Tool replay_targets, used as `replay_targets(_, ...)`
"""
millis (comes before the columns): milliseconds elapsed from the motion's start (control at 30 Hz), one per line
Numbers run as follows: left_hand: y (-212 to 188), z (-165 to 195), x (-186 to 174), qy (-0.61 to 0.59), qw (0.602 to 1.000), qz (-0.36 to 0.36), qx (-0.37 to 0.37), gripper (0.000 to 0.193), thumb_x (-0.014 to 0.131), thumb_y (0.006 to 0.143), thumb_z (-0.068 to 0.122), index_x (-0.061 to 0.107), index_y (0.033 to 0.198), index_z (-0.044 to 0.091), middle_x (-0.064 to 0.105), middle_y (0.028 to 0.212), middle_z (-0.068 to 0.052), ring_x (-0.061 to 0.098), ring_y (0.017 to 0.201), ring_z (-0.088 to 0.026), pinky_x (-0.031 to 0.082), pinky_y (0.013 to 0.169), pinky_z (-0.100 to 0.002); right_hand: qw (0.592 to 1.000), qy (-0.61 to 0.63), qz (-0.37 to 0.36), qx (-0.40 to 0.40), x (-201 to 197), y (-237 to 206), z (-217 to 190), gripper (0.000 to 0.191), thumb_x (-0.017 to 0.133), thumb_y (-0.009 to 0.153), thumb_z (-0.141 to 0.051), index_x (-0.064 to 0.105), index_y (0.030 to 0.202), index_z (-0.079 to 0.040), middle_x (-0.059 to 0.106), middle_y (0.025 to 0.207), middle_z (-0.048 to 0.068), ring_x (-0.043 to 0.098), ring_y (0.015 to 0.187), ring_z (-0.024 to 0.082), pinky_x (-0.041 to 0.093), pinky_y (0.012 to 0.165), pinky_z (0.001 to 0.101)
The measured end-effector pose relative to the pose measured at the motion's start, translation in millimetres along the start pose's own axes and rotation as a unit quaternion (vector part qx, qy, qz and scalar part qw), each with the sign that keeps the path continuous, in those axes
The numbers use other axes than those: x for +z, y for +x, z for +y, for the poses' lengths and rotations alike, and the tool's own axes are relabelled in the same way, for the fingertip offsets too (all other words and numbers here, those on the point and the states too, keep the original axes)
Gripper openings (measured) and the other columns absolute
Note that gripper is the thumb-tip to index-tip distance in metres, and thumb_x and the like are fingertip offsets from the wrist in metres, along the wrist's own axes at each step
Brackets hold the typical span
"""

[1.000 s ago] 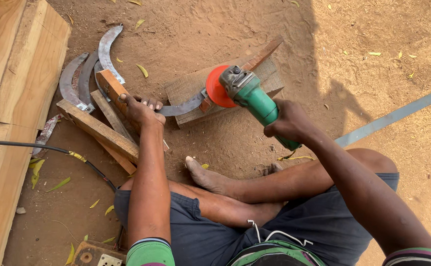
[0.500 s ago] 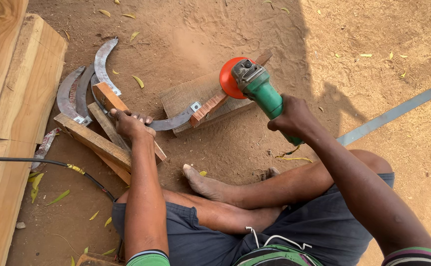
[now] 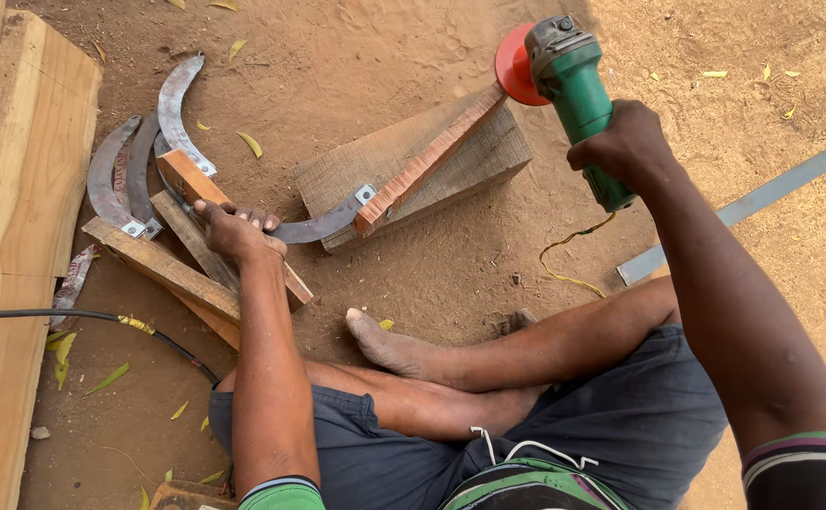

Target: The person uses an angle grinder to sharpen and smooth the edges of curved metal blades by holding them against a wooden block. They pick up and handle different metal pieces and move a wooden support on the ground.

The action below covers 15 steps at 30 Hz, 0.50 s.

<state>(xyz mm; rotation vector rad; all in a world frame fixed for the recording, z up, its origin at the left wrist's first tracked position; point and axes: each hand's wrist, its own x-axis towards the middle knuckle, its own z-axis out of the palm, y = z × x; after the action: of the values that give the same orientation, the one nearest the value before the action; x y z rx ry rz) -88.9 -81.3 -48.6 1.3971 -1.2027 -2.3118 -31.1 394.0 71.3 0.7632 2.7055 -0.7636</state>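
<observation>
Lifted clear since the earlier frames: the green angle grinder [image 3: 578,99], which a second ago was sitting with its orange disc [image 3: 515,66] against the curved blade on the block, is now being held up and away to the right, disc off the metal.

Wooden planks [image 3: 16,189], stacked: lying along the left edge, not being touched.

Wooden block [image 3: 413,161], with a reddish strip across its top: sitting on the dirt ahead of the person and serving as the work rest.

Right hand [image 3: 625,142]: fingers clenched around the grinder's green body, gripping it firmly in the air.

Left hand [image 3: 234,231]: fingers curling over the wooden handle end of the sickle blade [image 3: 323,225], pressing it down so that the blade's bracketed tip is resting on the block.

Wooden battens [image 3: 163,269]: crossing under the left hand, near the block.

Loose curved blades [image 3: 144,151]: three or so, piled just beyond the left hand, apart from the block.

Black cable [image 3: 83,319]: running in from the left. Yellow cord [image 3: 573,250]: trailing on the ground below the grinder.

Progress, as a judgement: one grinding pass on the held blade is looking finished or paused, the blade is staying on its rest, and the piled blades may be waiting their turn or already done; the view is not showing which.
</observation>
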Motion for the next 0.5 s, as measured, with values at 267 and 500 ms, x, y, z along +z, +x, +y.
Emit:
replay_targets(267, -6.6, 2.8, 1.1, -0.042, 0.999, -0.001, -0.015, 0.046, 0.035, 0.106, 0.054, 0.040, 0.088, 0.012, 0.034, 0.060, 0.004, 0.031, 0.044, -0.010, 0.029, 0.038, -0.029, 0.993, -0.049, -0.073, -0.076, 35.6, -66.4, -43.7, 0.058, 0.086, 0.060, -0.016, 0.068, 0.112, 0.003, 0.074, 0.090, 0.022, 0.074, 0.077, 0.032, 0.062, 0.073, 0.0419)
replay_targets(500, -13.9, 3.1, -1.1, -0.016, 1.000, 0.012, -0.003, 0.045, 0.034, 0.108, 0.051, 0.041, 0.089, 0.011, 0.036, 0.063, 0.004, 0.034, 0.045, -0.009, 0.033, 0.039, -0.030, 0.976, -0.085, -0.153, -0.131, 64.5, -142.3, -90.5, 0.056, 0.078, 0.068, -0.008, 0.062, 0.121, 0.000, 0.072, 0.083, 0.018, 0.071, 0.068, 0.030, 0.062, 0.064, 0.0430)
